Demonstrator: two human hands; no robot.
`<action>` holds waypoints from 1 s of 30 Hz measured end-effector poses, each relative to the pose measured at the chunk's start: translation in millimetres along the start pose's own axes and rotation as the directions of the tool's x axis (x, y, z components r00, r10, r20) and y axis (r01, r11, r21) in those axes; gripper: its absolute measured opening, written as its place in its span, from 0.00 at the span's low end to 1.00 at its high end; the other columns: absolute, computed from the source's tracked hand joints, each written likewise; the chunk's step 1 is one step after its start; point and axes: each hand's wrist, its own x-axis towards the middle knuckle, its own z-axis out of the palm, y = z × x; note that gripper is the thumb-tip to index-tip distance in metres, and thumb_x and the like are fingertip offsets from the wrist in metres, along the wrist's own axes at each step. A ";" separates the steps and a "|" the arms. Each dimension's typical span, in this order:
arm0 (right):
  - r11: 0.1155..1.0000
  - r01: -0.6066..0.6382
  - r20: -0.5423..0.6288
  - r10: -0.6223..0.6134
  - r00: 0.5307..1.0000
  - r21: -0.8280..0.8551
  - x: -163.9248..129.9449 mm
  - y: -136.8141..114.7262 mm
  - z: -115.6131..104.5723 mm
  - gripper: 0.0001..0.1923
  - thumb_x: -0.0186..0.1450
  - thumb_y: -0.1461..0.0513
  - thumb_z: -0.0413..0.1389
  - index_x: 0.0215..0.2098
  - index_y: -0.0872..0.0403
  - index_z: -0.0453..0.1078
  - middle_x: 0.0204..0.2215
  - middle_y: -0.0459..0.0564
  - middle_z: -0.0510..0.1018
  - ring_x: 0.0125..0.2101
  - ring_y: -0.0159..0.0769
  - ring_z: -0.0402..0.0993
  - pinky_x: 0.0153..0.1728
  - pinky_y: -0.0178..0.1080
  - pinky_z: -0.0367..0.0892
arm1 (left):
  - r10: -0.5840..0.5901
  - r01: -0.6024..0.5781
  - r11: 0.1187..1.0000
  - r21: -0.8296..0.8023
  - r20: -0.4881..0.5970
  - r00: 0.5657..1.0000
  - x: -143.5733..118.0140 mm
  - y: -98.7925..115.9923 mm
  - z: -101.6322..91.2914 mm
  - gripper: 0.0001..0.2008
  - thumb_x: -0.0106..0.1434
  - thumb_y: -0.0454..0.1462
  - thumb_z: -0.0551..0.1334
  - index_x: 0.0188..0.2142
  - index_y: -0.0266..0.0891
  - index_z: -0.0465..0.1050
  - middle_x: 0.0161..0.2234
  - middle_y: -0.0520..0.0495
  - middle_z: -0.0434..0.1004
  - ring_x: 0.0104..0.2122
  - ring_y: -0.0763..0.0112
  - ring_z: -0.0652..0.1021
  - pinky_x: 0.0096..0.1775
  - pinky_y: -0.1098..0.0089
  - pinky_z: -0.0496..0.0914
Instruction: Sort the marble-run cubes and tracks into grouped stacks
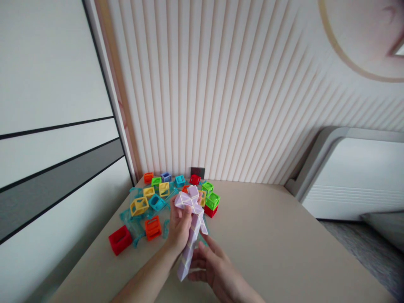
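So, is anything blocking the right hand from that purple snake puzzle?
Nothing visible: the right hand is beside the lower end of the purple snake puzzle, perhaps touching it. The left hand holds it higher up; the colored cubes lie farther off.

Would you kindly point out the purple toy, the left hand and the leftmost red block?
Purple toy (192, 235), head view: its long straight section.
Left hand (179, 230), head view: near the thumb's base.
Red block (122, 245), head view: its side below the opening.

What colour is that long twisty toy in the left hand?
The twisty toy is pale purple with whitish lines; the head view shows it best.
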 end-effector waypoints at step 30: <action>0.053 0.101 0.043 -0.648 0.761 -0.993 23.6 -37.5 -49.8 0.14 0.73 0.60 0.45 0.53 0.51 0.67 0.43 0.56 0.81 0.38 0.45 0.82 0.34 0.38 0.71 | -0.254 0.214 0.867 -0.450 -0.030 0.967 -3.3 5.6 32.7 0.19 0.63 0.45 0.69 0.50 0.39 0.74 0.45 0.42 0.83 0.45 0.61 0.82 0.46 0.65 0.76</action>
